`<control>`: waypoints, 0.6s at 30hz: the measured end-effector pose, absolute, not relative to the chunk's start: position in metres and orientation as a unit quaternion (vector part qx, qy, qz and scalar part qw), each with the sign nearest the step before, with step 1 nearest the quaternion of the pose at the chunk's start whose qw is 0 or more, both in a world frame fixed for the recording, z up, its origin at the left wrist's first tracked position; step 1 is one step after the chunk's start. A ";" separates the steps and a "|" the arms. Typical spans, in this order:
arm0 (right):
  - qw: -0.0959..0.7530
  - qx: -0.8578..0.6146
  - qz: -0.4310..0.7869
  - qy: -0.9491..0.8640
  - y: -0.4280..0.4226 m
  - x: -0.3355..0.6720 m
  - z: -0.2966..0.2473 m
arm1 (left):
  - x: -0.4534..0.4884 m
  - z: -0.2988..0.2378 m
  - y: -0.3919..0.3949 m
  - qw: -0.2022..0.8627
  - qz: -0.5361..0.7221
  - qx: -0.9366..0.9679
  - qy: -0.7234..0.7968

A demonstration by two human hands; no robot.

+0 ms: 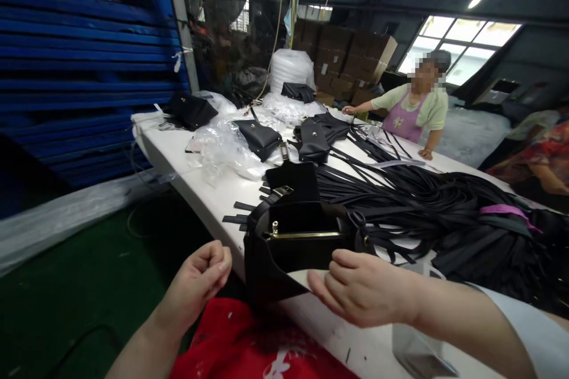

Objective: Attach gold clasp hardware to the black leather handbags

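Note:
A black handbag [271, 275] stands upright at the table's near edge, its mouth open and its flap folded back. Inside it runs a gold zipper [306, 235], and a metal buckle [283, 190] sits on its strap. My left hand [207, 272] is closed beside the bag, thumb pressed to the curled fingers; whatever it may pinch is too small to make out. In front of the bag's right side, my right hand [355, 287] is closed too, back towards me. Its fingertips are hidden, so any contact with the bag or a held item cannot be told.
Long black straps [400, 201] cover the table's right side. Further back lie black bags [313, 139] and clear plastic wrapping [222, 151]. Across the table stands a person in a purple apron [402, 112]. Blue pallets [89, 71] are stacked at left, and cartons [342, 53] stand behind.

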State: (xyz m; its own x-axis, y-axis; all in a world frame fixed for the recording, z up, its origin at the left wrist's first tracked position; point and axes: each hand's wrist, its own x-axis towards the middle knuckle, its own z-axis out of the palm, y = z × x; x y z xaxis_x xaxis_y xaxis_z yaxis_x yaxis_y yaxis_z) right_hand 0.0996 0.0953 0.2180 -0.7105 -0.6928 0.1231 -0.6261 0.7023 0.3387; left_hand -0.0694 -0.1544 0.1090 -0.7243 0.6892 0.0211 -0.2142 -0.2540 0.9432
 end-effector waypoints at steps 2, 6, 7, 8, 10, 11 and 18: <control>0.101 0.317 -0.133 -0.934 0.124 0.100 0.221 | -0.073 0.110 -0.159 0.282 0.776 0.208 0.525; 0.020 0.107 -0.154 -0.982 0.191 0.087 0.210 | -0.075 0.103 -0.159 0.293 0.789 0.198 0.503; -0.001 0.048 -0.138 -0.989 0.202 0.084 0.203 | -0.075 0.100 -0.158 0.303 0.787 0.197 0.499; -0.022 0.001 -0.116 -0.993 0.210 0.083 0.197 | -0.075 0.098 -0.156 0.314 0.784 0.198 0.497; -0.042 -0.059 -0.075 -0.995 0.215 0.081 0.182 | -0.074 0.094 -0.153 0.329 0.776 0.202 0.499; -0.040 -0.076 -0.065 -0.994 0.213 0.080 0.176 | -0.074 0.093 -0.151 0.335 0.771 0.205 0.502; 0.121 -0.113 -0.024 -0.986 0.183 0.060 0.165 | -0.072 0.089 -0.143 0.370 0.731 0.222 0.528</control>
